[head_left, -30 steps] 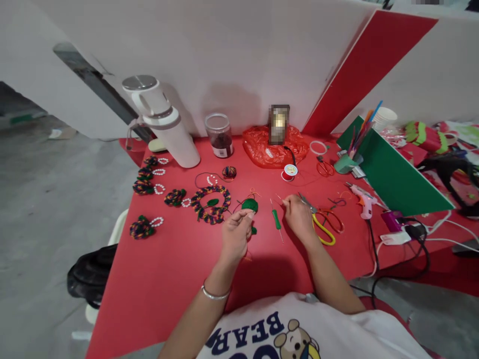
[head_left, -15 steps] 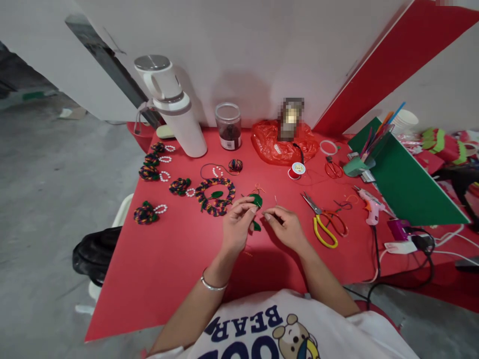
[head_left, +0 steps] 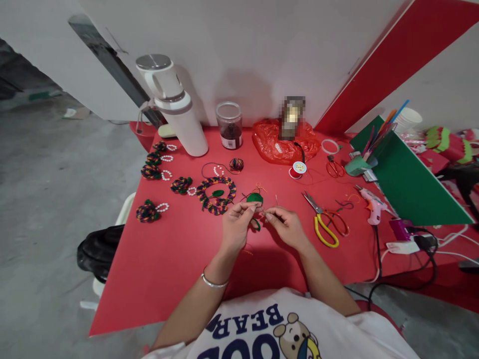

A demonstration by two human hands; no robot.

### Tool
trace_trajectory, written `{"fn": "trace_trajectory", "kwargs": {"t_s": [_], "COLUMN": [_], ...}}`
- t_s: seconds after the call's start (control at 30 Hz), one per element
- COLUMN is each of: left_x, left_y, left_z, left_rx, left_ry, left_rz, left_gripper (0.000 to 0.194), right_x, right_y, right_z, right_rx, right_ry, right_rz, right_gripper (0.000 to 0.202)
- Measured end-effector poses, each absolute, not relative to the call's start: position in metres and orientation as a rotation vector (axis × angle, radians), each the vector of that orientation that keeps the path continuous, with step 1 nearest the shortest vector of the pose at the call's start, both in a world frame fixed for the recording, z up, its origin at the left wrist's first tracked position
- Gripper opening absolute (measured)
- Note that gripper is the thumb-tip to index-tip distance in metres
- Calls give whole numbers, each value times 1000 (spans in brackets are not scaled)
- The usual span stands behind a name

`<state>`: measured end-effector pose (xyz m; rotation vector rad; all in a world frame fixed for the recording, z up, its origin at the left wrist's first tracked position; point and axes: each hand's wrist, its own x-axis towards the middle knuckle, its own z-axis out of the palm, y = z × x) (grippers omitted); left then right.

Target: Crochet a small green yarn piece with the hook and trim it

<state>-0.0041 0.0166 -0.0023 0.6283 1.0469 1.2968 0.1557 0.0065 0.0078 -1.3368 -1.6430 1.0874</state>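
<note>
A small green crocheted piece [head_left: 255, 199] is seen on the red table [head_left: 168, 259], just right of the multicoloured crocheted ring [head_left: 217, 194]; this ring is taken as the landmark for all that follows. The left hand [head_left: 235, 228], lying below and right of the ring, is closed in a pinch at the lower edge of the green piece, thumb and forefinger pressed together; what exactly is gripped between them is too small to be told. The right hand [head_left: 286, 225], further right of the ring, is likewise pinched shut on something thin, seemingly a needle [head_left: 276, 200] whose tip stands up just above the fingers; the fingertips of both hands nearly meet. A silver bangle [head_left: 214, 282] is worn on the left wrist, well below the ring.

Yellow-handled scissors [head_left: 325, 225] are laid far right of the ring, beyond the right hand; a pink glue gun [head_left: 372, 205] is found further right still. Small crocheted flowers with bead loops [head_left: 150, 210] are set out left of the ring; a white flask [head_left: 174, 107] is stood above and left of it; a clear jar [head_left: 229, 124] and a red plastic bag [head_left: 284, 142] are placed above it.
</note>
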Motion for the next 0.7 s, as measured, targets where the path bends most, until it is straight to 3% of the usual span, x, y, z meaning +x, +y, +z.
{"fn": "trace_trajectory", "kwargs": {"t_s": [0.7], "left_x": [-3], "left_y": [17], "left_z": [1], "left_rx": [626], "left_ry": [1071], "left_rz": [1300], "left_gripper": [28], "right_x": [157], "right_y": [6], "right_z": [6], "right_rx": [-1344], "right_ry": [-1641], "right_rz": [1111], "right_gripper": [23]}}
